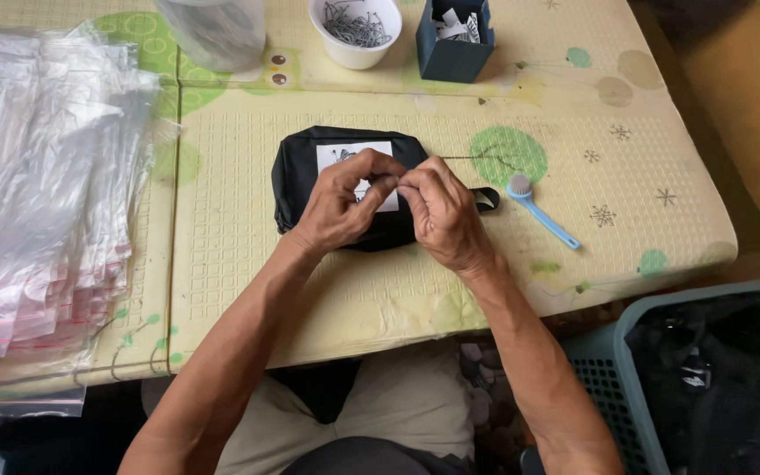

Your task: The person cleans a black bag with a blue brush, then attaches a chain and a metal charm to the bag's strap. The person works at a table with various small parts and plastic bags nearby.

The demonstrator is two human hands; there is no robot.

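Both hands, left [338, 204] and right [442, 211], pinched together over a black pouch [301, 176] with a white label [332, 157], a blue brush [540, 211] at three o'clock on the worktop [222, 264]

A white rectangular label [358, 169] with a small dark print sits on top of the black pouch [310, 180] at the middle of the table, partly covered by the left hand [345, 200] and the right hand [437, 211], whose fingertips meet over it. A stack of clear plastic bags [37, 176] with red sealing strips lies at the table's left edge
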